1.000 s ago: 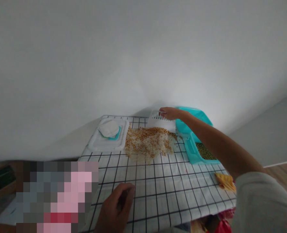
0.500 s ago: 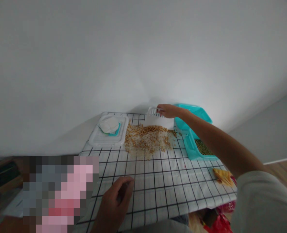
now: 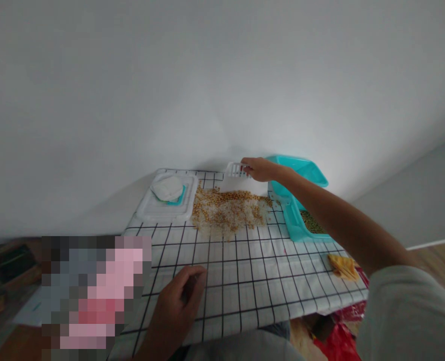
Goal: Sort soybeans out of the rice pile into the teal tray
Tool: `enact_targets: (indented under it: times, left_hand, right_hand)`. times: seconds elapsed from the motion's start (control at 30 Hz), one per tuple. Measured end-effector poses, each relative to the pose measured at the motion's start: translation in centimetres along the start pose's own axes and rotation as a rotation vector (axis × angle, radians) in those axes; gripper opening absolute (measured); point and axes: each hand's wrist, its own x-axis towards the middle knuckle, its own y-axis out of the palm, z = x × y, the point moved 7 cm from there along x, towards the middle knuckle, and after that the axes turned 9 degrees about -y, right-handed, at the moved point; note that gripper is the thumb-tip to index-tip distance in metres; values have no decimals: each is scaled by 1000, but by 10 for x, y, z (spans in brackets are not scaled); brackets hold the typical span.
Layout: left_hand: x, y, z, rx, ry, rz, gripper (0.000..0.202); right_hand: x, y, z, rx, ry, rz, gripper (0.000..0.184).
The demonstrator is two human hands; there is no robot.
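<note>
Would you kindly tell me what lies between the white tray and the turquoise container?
In the head view, loose grains lie between the white tray and the turquoise container, with the white slotted panel, in the right hand, at their far edge.

A flat white plastic scraper (image 3: 244, 186) with a row of slots along its top sits just right of the middle of the frame. Its low edge meets a messy, flat pile of yellow and pale grains (image 3: 228, 213), spread below the middle.
</note>
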Motion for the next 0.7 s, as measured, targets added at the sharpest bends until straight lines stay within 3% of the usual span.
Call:
enact_targets:
  times: [0.5,0.7]
  left_hand:
    - [-2,3,-6,3,-9,-27,31]
    - [-8,16,-20,241,103,135,23]
  right_hand:
    - [-14,-5,17,0,-15,-28,27]
    - [-20,-5,24,2,-21,-53,24]
